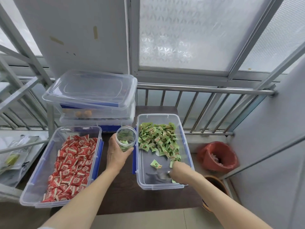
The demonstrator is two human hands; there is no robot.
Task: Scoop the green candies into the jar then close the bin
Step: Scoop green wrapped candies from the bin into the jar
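Green candies: heaped toward twelve o'clock in open bin, few already in jar. Left hand fingers wrapped round jar; right hand fingers closed on something metallic, presumably a scoop. Step: scooping. Next: push toward heap.

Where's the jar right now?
In the head view, the jar sits centre frame, held in the left hand, between the red-candy bin and the green-candy bin.
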